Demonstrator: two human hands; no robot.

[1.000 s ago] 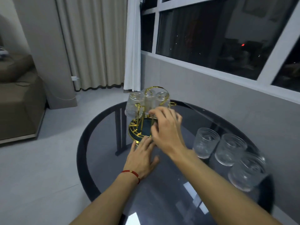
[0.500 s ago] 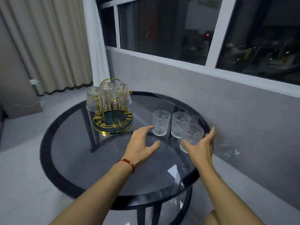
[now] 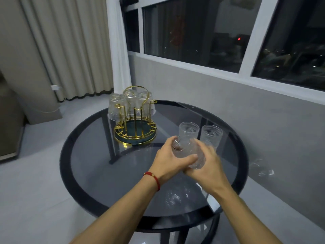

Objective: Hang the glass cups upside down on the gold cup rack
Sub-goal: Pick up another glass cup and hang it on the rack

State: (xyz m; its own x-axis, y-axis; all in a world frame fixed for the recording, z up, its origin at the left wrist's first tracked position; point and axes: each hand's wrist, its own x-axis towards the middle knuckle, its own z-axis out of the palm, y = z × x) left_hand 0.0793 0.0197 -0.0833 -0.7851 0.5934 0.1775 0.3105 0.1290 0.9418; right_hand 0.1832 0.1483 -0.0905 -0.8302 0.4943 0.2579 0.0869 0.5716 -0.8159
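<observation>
The gold cup rack [image 3: 135, 128] stands on a round dark glass table [image 3: 98, 166], at its far left. Three glass cups hang upside down on it: one at the left [image 3: 116, 107], one at the back [image 3: 131, 97], one at the right [image 3: 146, 101]. Two upright glass cups [image 3: 189, 132] [image 3: 212, 135] stand on the table to the right of the rack. My left hand [image 3: 168, 162] and my right hand [image 3: 209, 166] together hold a third glass cup [image 3: 190, 152], tilted, just above the table in front of those two.
A grey wall with a window sill runs close behind and to the right of the table. Curtains hang at the back left over a pale floor. A sofa edge [image 3: 8, 120] shows at far left.
Both hands were open over the table half a second ago. They have come together around the nearest upright cup and lifted and tilted it. The view has shifted slightly.
</observation>
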